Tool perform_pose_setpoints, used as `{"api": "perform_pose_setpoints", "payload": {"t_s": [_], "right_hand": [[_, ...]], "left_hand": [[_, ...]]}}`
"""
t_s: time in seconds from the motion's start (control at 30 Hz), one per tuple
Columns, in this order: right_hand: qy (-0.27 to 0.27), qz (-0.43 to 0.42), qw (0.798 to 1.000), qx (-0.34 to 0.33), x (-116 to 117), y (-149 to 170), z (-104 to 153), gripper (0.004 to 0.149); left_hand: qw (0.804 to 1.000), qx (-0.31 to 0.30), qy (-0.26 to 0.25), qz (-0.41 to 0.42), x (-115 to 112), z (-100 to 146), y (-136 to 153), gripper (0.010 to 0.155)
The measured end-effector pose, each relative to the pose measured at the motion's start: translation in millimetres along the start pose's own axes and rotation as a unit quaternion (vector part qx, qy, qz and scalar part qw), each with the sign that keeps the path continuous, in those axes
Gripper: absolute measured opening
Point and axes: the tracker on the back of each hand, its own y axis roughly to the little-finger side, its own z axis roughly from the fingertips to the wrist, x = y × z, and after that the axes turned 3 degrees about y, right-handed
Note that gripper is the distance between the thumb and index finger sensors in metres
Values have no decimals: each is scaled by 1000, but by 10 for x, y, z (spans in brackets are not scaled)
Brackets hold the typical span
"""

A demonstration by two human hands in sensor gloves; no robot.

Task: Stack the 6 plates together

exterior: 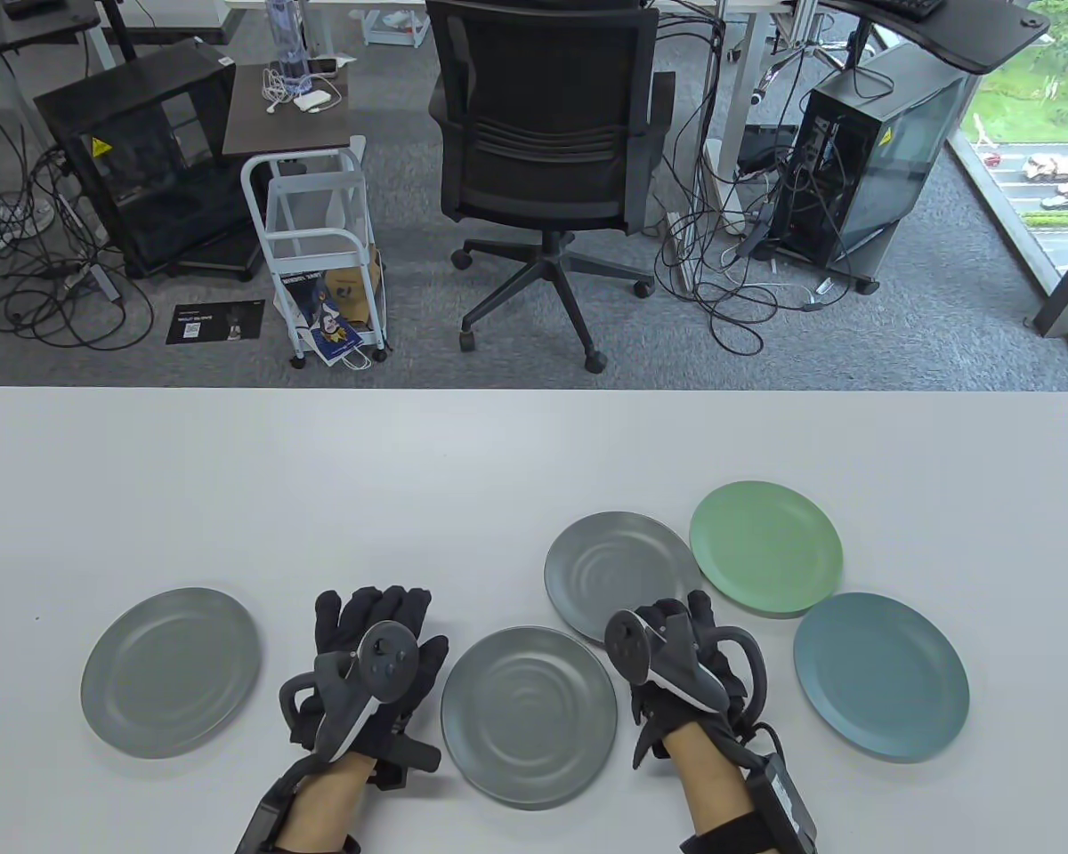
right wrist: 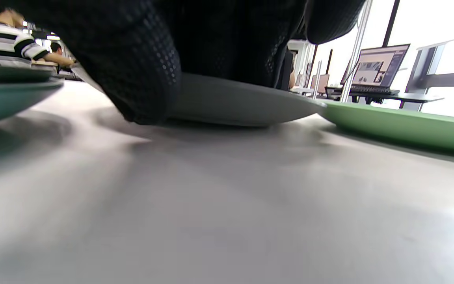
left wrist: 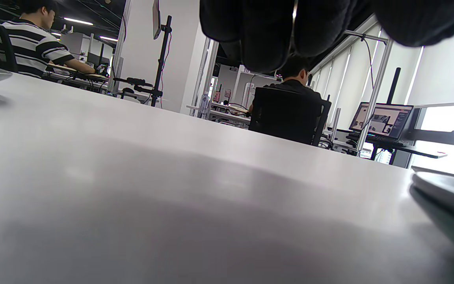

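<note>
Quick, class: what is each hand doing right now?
Left hand: flat on the table, holding nothing.
Right hand: fingers on the grey plate; grip cannot be told.

Bright, even daylight fills the room, coming from the window [exterior: 1032, 133] at the right, and the plates throw only soft shadows on the white tabletop [exterior: 320, 498]. In both wrist views the near tabletop is blurred, the window glares white, and the gloved fingers [right wrist: 144, 59] show as dark, unfocused masses.

Matt grey plates [exterior: 529, 712], a smooth white table [exterior: 320, 498], and black knit cloth-gloved hands [exterior: 369, 663].
</note>
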Motion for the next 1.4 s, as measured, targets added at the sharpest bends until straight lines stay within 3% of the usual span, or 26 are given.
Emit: {"api": "perform_pose_setpoints", "payload": {"t_s": [0.4, 0.63, 1.03, 1.4], "right_hand": [[120, 2, 992, 29, -64, 25, 57, 37], [194, -2, 980, 53, -134, 48, 119, 36], [258, -58, 964, 0, -305, -167, 232, 35], [271, -75, 958, -54, -354, -403, 291, 35]], "left_hand": [[1000, -3, -9, 10, 23, 9, -5, 65], [999, 34, -15, 31, 77, -19, 56, 64], [986, 100, 12, 134, 127, -53, 194, 69], [954, 143, 49, 259, 152, -55, 298, 74]]}}
